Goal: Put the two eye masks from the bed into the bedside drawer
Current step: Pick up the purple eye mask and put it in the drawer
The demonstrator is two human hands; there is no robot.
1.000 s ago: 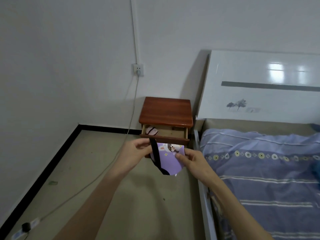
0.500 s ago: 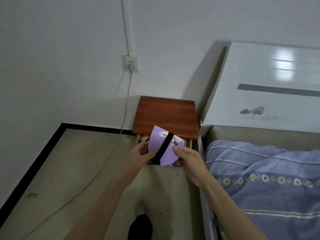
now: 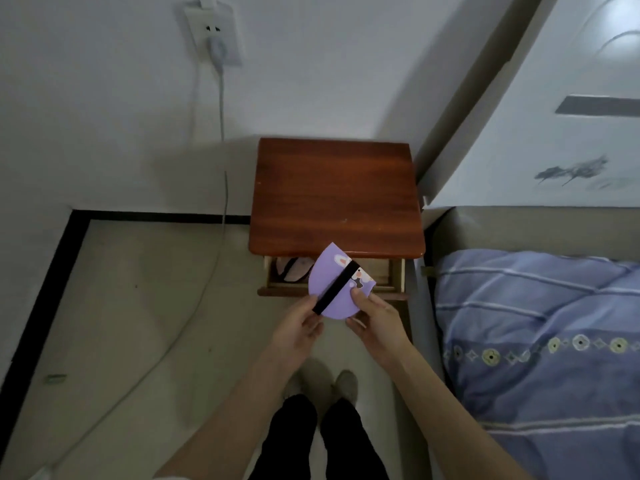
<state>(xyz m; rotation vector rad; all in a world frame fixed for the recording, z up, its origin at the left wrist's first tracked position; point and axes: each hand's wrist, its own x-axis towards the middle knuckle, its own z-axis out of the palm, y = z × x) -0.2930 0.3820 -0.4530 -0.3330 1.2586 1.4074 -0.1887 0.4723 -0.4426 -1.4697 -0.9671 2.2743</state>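
A purple eye mask point(image 3: 329, 282) with a black strap and a cartoon print is folded in half and held over the open drawer point(image 3: 391, 277) of the wooden bedside table point(image 3: 336, 199). My left hand point(image 3: 299, 327) pinches its lower left edge at the strap. My right hand point(image 3: 375, 318) grips its lower right edge. A pink eye mask point(image 3: 294, 270) with a black strap lies inside the drawer at its left end, partly hidden by the table top.
The bed with a blue striped quilt point(image 3: 540, 341) and a white headboard point(image 3: 568, 109) stands to the right of the table. A wall socket point(image 3: 214, 32) has a cable point(image 3: 221, 174) running down onto the floor at the left. My feet point(image 3: 322, 386) are on the floor below the hands.
I have come closer to the table and look more steeply down. The folded purple mask has moved from in front of the drawer to just above its opening, still held in both hands.
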